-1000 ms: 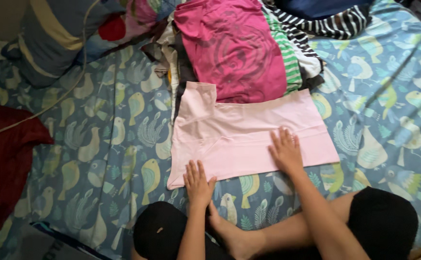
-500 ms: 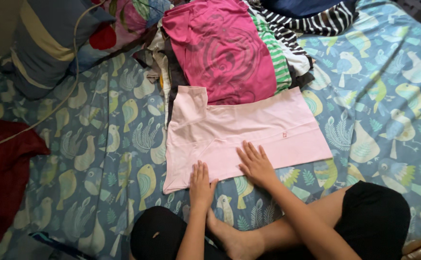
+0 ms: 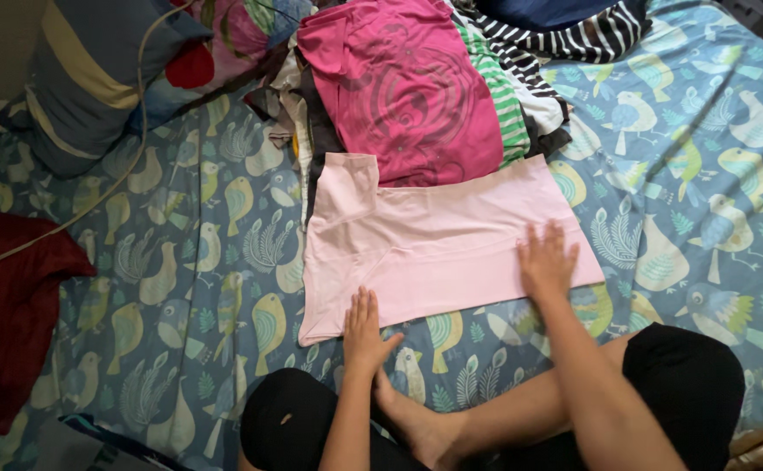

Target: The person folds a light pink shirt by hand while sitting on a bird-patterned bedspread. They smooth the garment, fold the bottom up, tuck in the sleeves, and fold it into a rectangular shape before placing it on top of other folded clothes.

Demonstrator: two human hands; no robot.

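My right hand (image 3: 545, 262) has slid out along the pink shirt (image 3: 438, 240) since half a second ago; then it lay near the middle of the near hem, close to my left, and now it rests flat near the shirt's right end, fingers spread, gripping nothing. My left hand (image 3: 364, 330) has stayed where it was, flat on the near edge toward the left end, fingers together and pressed open, holding nothing.

The pink shirt lies folded lengthwise on the bed sheet (image 3: 198, 262), a blue one printed with birds and leaves, just in front of my crossed legs (image 3: 486, 419). One short sleeve sticks up at its far left corner.

Just beyond it, touching its far edge, sits a pile of clothes with a magenta shirt (image 3: 408, 83) on top, a green-striped piece (image 3: 504, 105) and a black-and-white striped piece (image 3: 582, 39) beside it. At the far left lies a striped pillow (image 3: 85, 78), with a pale cord (image 3: 94, 196) running across the sheet below it. A dark red cloth (image 3: 11, 314) lies at the left edge, well apart from the shirt.
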